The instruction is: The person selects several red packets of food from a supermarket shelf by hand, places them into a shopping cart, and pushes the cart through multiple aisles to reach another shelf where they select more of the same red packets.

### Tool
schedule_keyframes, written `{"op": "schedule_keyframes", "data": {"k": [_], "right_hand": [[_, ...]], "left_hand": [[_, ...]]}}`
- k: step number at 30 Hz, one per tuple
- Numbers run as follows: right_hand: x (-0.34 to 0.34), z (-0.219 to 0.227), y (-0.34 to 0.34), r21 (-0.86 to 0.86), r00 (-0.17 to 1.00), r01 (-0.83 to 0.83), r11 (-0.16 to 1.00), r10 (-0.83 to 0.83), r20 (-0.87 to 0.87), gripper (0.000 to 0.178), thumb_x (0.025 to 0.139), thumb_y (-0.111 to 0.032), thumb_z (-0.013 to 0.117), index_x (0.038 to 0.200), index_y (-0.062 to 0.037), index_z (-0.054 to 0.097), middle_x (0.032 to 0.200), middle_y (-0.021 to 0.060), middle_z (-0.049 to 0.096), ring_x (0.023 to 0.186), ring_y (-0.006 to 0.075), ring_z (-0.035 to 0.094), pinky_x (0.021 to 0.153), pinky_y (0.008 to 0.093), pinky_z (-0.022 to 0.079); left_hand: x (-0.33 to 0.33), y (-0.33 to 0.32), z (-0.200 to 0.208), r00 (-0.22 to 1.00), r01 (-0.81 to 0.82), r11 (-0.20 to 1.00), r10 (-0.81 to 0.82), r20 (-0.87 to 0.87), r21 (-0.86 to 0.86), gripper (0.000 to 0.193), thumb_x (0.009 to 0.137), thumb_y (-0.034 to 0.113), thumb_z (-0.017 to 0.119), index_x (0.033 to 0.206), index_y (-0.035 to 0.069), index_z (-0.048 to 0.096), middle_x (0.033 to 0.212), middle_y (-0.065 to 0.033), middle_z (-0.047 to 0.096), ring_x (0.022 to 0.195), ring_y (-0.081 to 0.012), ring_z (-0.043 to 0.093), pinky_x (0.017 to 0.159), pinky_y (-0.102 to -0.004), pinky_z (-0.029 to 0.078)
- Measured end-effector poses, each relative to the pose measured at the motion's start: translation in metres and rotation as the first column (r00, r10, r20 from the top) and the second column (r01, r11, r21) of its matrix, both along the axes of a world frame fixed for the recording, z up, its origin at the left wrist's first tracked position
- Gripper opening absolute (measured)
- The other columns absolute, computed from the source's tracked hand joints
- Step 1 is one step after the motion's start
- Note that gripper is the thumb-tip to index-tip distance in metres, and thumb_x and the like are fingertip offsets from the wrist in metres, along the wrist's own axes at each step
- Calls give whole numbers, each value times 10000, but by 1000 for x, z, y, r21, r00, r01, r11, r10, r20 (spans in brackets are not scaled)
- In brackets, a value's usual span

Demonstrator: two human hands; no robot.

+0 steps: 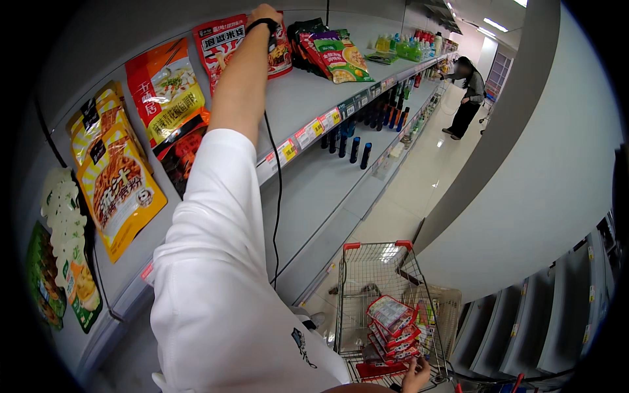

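My left hand (265, 13), with a black band at the wrist, reaches up to the shelf. Its fingers are curled over the top edge of a red food pouch (280, 49). Part of that pouch is hidden behind my forearm. Another red pouch (219, 39) stands just to its left. Down at the lower right, my right hand (416, 376) is at the near end of a wire shopping cart (342, 288), fingers apart and apparently holding nothing. Beside it in the cart lies a stack of red pouches (392, 314).
Yellow pouches (121, 190), a red-and-yellow pouch (167, 92) and green pouches (46, 275) stand to the left. Green and dark pouches (337, 56) lie farther along the shelf. A black cable (278, 216) hangs in front. Another person (466, 98) stands down the aisle. A white column (524, 164) rises at right.
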State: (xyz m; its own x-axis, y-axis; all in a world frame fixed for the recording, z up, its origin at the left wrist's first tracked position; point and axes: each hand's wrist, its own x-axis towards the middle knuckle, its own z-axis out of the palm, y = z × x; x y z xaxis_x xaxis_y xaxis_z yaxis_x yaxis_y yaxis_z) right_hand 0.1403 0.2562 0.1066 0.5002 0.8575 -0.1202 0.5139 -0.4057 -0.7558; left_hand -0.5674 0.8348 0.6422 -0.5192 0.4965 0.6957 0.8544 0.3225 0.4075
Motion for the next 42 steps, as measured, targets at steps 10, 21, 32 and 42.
{"op": "schedule_keyframes", "data": {"k": [10, 21, 32, 42], "right_hand": [[33, -26, -6, -181, 930, 303, 936, -249, 272, 463, 884, -389, 665, 1117, 11, 675, 1038, 202, 694, 955, 331, 657, 892, 403, 489], [46, -44, 17, -175, 921, 299, 938, -236, 310, 449, 888, -394, 656, 1101, 0, 685, 1022, 200, 697, 940, 339, 659, 891, 406, 488], [51, -36, 7, -220, 881, 360, 907, -252, 401, 460, 890, -399, 667, 1100, 10, 677, 1018, 218, 685, 927, 356, 650, 883, 421, 489], [46, -26, 14, -100, 872, 321, 942, -252, 419, 539, 819, -369, 763, 1102, 63, 610, 963, 228, 651, 862, 361, 623, 828, 436, 503]], "left_hand": [[-110, 77, 30, 976, -185, 981, 176, -125, -63, 343, 853, 255, 599, 1086, 20, 688, 1158, -230, 649, 1074, -403, 623, 892, -493, 510], [-44, 32, 8, 980, -190, 969, 176, -95, -161, 360, 915, 223, 536, 1233, 84, 631, 1304, -194, 580, 1205, -355, 565, 974, -491, 461], [-59, 50, -1, 946, -289, 936, 246, -212, -202, 408, 982, 242, 375, 1299, 101, 589, 1347, -151, 560, 1193, -315, 583, 935, -480, 475], [-67, 65, -9, 947, -280, 952, 254, -197, -119, 449, 972, 276, 409, 1352, 69, 527, 1458, -182, 416, 1280, -382, 478, 970, -525, 440]]}}
